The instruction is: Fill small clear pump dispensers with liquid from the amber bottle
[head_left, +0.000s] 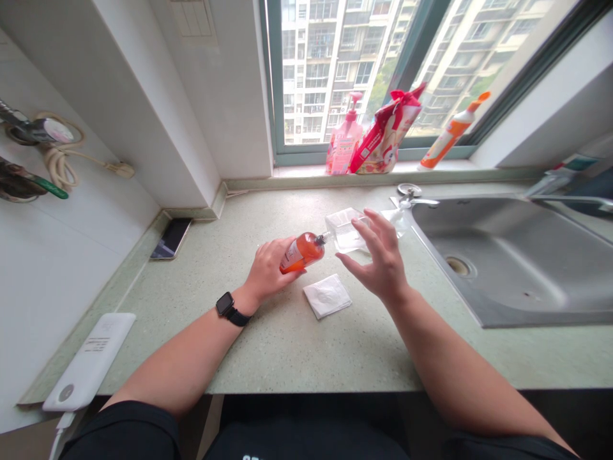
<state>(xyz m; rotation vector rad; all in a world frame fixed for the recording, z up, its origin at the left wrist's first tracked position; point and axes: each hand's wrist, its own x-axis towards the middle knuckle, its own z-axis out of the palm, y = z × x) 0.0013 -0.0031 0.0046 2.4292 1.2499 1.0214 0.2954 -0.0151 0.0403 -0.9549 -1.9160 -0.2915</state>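
Observation:
My left hand (272, 265) is wrapped round a bottle of orange liquid (306, 251). The bottle is tilted, its dark-ringed, clear neck pointing to the right. Facing that neck, my right hand (383, 262) is open, thumb and fingers spread, with nothing visible between them. Behind its fingertips lies a clear plastic package (343, 229); whether they touch it I cannot tell. A folded white tissue (328, 296) rests on the counter (268, 345) just below the bottle.
On the right is a steel sink (517, 255) with a tap (416, 200). A pink pump bottle (343, 144), a red bag (387, 137) and an orange-and-white bottle (450, 137) line the windowsill. A phone (171, 238) and a white power bank (90, 361) lie on the left.

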